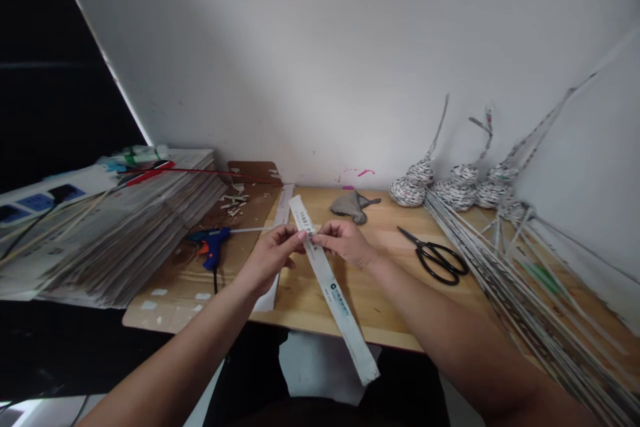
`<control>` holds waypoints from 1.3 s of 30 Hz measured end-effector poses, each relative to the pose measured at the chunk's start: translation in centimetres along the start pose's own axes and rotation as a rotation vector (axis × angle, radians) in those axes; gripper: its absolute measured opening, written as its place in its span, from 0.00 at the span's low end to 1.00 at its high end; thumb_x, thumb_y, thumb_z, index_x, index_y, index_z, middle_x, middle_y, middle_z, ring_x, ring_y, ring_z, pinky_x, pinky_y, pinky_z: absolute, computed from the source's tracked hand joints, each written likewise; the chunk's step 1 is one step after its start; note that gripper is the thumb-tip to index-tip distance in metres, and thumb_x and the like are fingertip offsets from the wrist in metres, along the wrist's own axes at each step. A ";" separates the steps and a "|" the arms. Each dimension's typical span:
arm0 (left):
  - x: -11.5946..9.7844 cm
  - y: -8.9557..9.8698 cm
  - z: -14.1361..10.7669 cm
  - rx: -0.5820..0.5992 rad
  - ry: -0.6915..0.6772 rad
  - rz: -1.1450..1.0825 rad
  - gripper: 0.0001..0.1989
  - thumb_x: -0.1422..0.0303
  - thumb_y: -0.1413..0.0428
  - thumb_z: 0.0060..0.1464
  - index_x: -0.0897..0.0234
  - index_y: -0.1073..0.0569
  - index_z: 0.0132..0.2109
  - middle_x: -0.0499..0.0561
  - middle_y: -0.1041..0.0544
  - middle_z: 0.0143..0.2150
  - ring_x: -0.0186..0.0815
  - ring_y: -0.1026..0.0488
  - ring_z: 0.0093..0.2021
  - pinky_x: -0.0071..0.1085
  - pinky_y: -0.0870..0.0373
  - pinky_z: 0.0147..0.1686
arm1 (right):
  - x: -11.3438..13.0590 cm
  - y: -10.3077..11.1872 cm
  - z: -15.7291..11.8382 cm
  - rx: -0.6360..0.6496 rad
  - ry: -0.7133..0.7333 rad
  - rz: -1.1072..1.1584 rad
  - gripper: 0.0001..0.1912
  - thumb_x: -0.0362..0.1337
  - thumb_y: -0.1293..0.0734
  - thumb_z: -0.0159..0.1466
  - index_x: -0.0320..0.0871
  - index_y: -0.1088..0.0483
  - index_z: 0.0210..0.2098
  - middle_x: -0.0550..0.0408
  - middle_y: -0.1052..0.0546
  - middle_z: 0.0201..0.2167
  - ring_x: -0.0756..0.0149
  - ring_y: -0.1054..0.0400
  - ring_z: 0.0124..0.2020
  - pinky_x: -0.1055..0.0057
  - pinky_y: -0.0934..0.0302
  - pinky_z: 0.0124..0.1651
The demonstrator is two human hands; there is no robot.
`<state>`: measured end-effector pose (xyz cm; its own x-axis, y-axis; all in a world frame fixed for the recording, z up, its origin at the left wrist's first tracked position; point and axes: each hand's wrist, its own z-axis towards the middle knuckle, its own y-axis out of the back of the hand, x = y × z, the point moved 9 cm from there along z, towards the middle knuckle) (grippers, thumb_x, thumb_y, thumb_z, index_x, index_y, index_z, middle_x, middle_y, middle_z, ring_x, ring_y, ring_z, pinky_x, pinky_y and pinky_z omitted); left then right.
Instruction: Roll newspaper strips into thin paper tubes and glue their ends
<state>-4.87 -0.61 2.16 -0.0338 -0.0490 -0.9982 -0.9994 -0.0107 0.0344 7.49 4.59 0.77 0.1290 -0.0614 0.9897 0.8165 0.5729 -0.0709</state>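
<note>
A long, narrow strip of printed paper (334, 290) slants from above the table down past its front edge. My left hand (277, 250) pinches its left edge near the upper end, thumb on top. On the opposite edge my right hand (345, 241) pinches the same strip, thumb and fingertips close to my left thumb. Under the strip, to the left, a white paper strip (267, 300) lies on the table. A grey cloth (353, 205) rests just beyond my right hand. Black-handled scissors (440, 261) lie to the right, blades slightly apart.
A blue glue gun (213, 243) lies on cardboard (170, 290) at left, beside a tall stack of newspapers (165, 227) carrying a power strip (55, 195). Woven paper gourd shapes (410, 188) stand at the back right. Many rolled paper sticks (505, 293) cover the right side of the table.
</note>
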 end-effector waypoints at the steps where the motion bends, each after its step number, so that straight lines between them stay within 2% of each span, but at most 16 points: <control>1: 0.0 0.0 0.8 -0.012 -0.012 -0.019 0.16 0.56 0.38 0.49 0.65 0.26 0.38 0.50 0.26 0.32 0.30 0.32 0.29 0.22 0.40 0.20 | -0.1 -0.1 0.0 0.015 0.010 -0.058 0.15 0.46 0.27 0.55 0.40 0.29 0.27 0.60 0.27 0.20 0.74 0.38 0.20 0.75 0.44 0.25; 4: 0.1 -0.1 2.7 -0.053 -0.045 -0.055 0.15 0.59 0.34 0.44 0.67 0.23 0.33 0.50 0.25 0.30 0.29 0.33 0.27 0.21 0.41 0.20 | 0.8 1.4 0.3 -0.051 0.164 -0.357 0.14 0.45 0.35 0.64 0.40 0.26 0.34 0.53 0.22 0.29 0.67 0.31 0.29 0.69 0.37 0.35; 7: 0.2 -0.7 4.0 -0.046 -0.028 -0.122 0.15 0.60 0.33 0.41 0.67 0.23 0.31 0.50 0.23 0.30 0.29 0.30 0.28 0.21 0.37 0.22 | 2.6 5.1 0.3 -0.292 0.340 -0.849 0.16 0.41 0.39 0.67 0.39 0.27 0.47 0.44 0.23 0.46 0.57 0.33 0.49 0.60 0.43 0.54; 9: 0.3 -1.6 4.7 0.002 0.000 -0.173 0.15 0.61 0.32 0.40 0.67 0.23 0.31 0.50 0.23 0.30 0.29 0.30 0.27 0.22 0.34 0.23 | 2.3 8.4 0.4 -0.473 0.223 -1.128 0.21 0.40 0.36 0.64 0.37 0.30 0.54 0.39 0.29 0.55 0.50 0.39 0.56 0.55 0.49 0.59; 10: 0.3 -2.1 4.9 0.028 0.017 -0.198 0.15 0.61 0.32 0.39 0.68 0.23 0.31 0.50 0.23 0.29 0.28 0.29 0.27 0.22 0.33 0.23 | 1.7 9.9 0.6 -0.511 0.110 -1.219 0.21 0.39 0.35 0.64 0.38 0.30 0.54 0.39 0.29 0.55 0.49 0.40 0.56 0.55 0.49 0.58; 12: 0.5 -3.0 5.3 0.064 0.044 -0.243 0.15 0.63 0.31 0.38 0.68 0.24 0.31 0.49 0.24 0.29 0.28 0.28 0.27 0.23 0.29 0.26 | 0.6 11.7 0.9 -0.504 -0.049 -1.296 0.15 0.37 0.36 0.64 0.40 0.25 0.47 0.41 0.24 0.49 0.50 0.36 0.52 0.59 0.47 0.55; 15: 0.7 -4.3 5.7 0.099 0.056 -0.280 0.15 0.64 0.31 0.39 0.69 0.24 0.32 0.49 0.24 0.30 0.28 0.28 0.29 0.24 0.26 0.30 | 0.0 12.8 0.9 -0.525 -0.131 -1.294 0.13 0.38 0.39 0.65 0.43 0.22 0.36 0.43 0.21 0.39 0.54 0.32 0.46 0.64 0.43 0.48; 18: 1.0 -5.5 5.8 0.146 0.054 -0.268 0.15 0.62 0.32 0.43 0.69 0.24 0.33 0.48 0.26 0.29 0.27 0.30 0.27 0.23 0.26 0.29 | -0.2 13.5 0.5 -0.585 -0.198 -1.269 0.16 0.46 0.39 0.65 0.44 0.24 0.38 0.44 0.21 0.37 0.54 0.29 0.41 0.65 0.42 0.40; 21: 1.2 -5.8 5.8 0.136 0.044 -0.206 0.16 0.60 0.33 0.44 0.69 0.24 0.32 0.46 0.30 0.26 0.25 0.34 0.24 0.23 0.28 0.26 | -0.2 13.6 0.3 -0.605 -0.211 -1.243 0.22 0.53 0.42 0.66 0.44 0.25 0.38 0.43 0.21 0.36 0.53 0.28 0.39 0.65 0.42 0.38; 24: 1.4 -5.7 5.9 0.118 0.039 -0.132 0.17 0.58 0.33 0.43 0.70 0.24 0.31 0.46 0.31 0.25 0.25 0.35 0.23 0.23 0.29 0.25 | -0.1 13.5 0.3 -0.608 -0.194 -1.218 0.24 0.50 0.47 0.69 0.43 0.26 0.39 0.42 0.21 0.37 0.54 0.28 0.40 0.64 0.42 0.41; 28: 1.7 -5.4 6.0 0.102 0.033 -0.082 0.18 0.56 0.34 0.43 0.70 0.23 0.31 0.47 0.30 0.25 0.26 0.35 0.23 0.24 0.29 0.25 | 0.0 13.7 0.3 -0.635 -0.173 -1.165 0.18 0.39 0.47 0.70 0.41 0.29 0.47 0.41 0.22 0.40 0.55 0.28 0.42 0.64 0.41 0.44; 31: 2.2 -5.2 5.9 0.085 0.041 -0.077 0.19 0.55 0.35 0.44 0.69 0.23 0.32 0.47 0.29 0.25 0.26 0.34 0.23 0.24 0.30 0.25 | 0.8 13.5 0.0 -0.687 -0.128 -1.140 0.22 0.31 0.43 0.64 0.37 0.36 0.57 0.39 0.26 0.51 0.54 0.33 0.52 0.64 0.43 0.52; 34: 2.6 -5.1 5.9 0.079 0.046 -0.082 0.18 0.55 0.35 0.45 0.69 0.23 0.32 0.47 0.29 0.25 0.27 0.33 0.24 0.24 0.29 0.26 | 2.9 12.5 -0.4 -0.739 0.047 -1.058 0.27 0.33 0.38 0.61 0.35 0.38 0.60 0.38 0.34 0.60 0.49 0.43 0.60 0.60 0.49 0.59; 36: 2.7 -5.2 5.8 0.088 0.046 -0.079 0.18 0.55 0.36 0.45 0.68 0.23 0.33 0.47 0.29 0.25 0.27 0.33 0.24 0.25 0.29 0.27 | 3.5 10.8 0.0 -0.582 0.181 -0.870 0.19 0.39 0.38 0.64 0.39 0.29 0.51 0.44 0.28 0.54 0.50 0.38 0.56 0.60 0.46 0.57; 37: 2.7 -5.4 5.8 0.097 0.046 -0.073 0.18 0.54 0.36 0.46 0.68 0.23 0.33 0.47 0.29 0.24 0.28 0.33 0.24 0.25 0.29 0.26 | 3.2 9.7 0.5 -0.444 0.201 -0.737 0.16 0.43 0.39 0.65 0.41 0.25 0.44 0.47 0.24 0.47 0.53 0.34 0.51 0.62 0.42 0.53; 39: 2.6 -5.7 5.6 0.119 0.039 -0.059 0.19 0.54 0.37 0.46 0.67 0.21 0.35 0.48 0.28 0.24 0.28 0.33 0.23 0.24 0.30 0.25 | 2.1 7.6 1.2 -0.192 0.146 -0.451 0.19 0.48 0.39 0.65 0.42 0.24 0.32 0.52 0.22 0.33 0.59 0.31 0.39 0.66 0.39 0.44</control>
<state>0.65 4.91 -0.94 0.0234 -0.0908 -0.9956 -0.9941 0.1036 -0.0328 13.31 9.74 2.50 -0.1942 -0.3897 0.9002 0.8961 0.3029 0.3244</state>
